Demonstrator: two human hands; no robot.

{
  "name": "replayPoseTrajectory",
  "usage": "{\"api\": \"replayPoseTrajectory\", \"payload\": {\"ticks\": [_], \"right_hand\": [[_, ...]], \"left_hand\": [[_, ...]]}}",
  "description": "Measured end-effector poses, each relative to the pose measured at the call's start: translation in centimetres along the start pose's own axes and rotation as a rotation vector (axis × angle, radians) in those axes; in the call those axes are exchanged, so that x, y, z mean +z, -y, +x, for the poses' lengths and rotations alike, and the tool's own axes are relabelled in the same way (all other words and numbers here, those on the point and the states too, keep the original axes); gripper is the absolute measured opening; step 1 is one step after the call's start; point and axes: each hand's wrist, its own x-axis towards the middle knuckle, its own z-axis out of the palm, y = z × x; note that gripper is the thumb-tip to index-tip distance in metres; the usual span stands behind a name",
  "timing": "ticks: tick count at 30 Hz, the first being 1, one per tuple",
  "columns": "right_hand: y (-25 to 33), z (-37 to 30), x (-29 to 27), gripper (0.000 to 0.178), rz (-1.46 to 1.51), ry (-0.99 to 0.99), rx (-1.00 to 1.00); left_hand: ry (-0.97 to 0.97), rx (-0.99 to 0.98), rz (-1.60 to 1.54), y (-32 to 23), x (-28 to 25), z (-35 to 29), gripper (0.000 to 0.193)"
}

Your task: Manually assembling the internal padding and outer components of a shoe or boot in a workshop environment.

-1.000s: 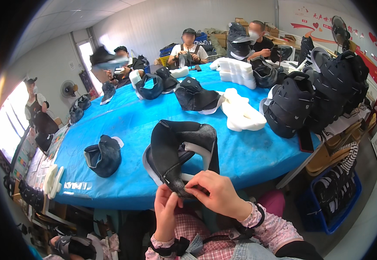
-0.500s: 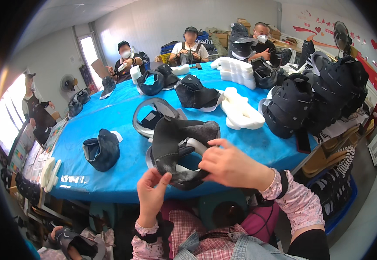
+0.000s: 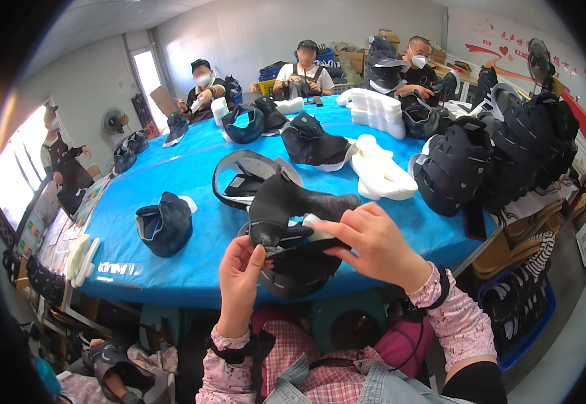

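Observation:
Held up over the near edge of the blue-covered table [image 3: 124,283] is a black shoe upper [image 3: 300,202] with padded edges and a grey-white lining. My left hand [image 3: 240,273] is closed, thumb and fingers pinching its lower left rim. At its right side my right hand [image 3: 367,236] is closed on the edge, beside a strip of white lining [image 3: 318,227]. Just behind lies another upper [image 3: 249,172] with a grey lining, partly hidden by the held one. To the left a dark upper [image 3: 165,225] stands alone.
White foam pieces [image 3: 380,168] lie right of centre, with a white foam stack [image 3: 374,111] behind. Stacked black uppers [image 3: 454,165] crowd the right side. Across the table several people [image 3: 303,77] sit working. A blue crate [image 3: 518,310] of uppers stands at lower right.
The held upper has tilted, and its lower part hangs differently between my hands. My right hand has shifted slightly right and its fingers have spread along the edge. The whole view has shifted a little.

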Motion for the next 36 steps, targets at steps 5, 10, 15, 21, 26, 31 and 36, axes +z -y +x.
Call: {"api": "replayPoseTrajectory", "payload": {"ticks": [5,10,15,21,26,31,36], "right_hand": [[1.4,-0.3,0.2,0.032,0.148,-0.019,0.010],[0.7,-0.3,0.2,0.023,0.076,-0.158,-0.047],[0.4,-1.4,-2.3,0.019,0.093,-0.091,-0.132],[0.1,-2.9,-5.5,0.022,-0.016,-0.032,-0.037],[-0.3,-5.8,-6.4,0.026,0.040,-0.065,0.024],[0.0,-8.2,-6.5,0.024,-0.084,-0.127,0.120],[-0.9,-7.9,-6.4,0.025,-0.081,-0.197,0.204]], "left_hand": [[0.002,0.043,-0.100,0.6,1.0,-0.2,0.020],[-0.073,0.200,0.161,-0.2,1.6,-0.6,0.039],[0.332,0.731,0.937,-4.3,2.1,1.4,0.039],[0.453,0.864,0.975,-6.4,4.0,1.1,0.021],[0.242,1.004,1.102,-5.0,6.2,0.3,0.019],[0.283,1.015,1.055,-4.6,8.5,0.6,0.021],[0.560,0.590,0.744,-5.5,9.4,2.2,0.020]]}}
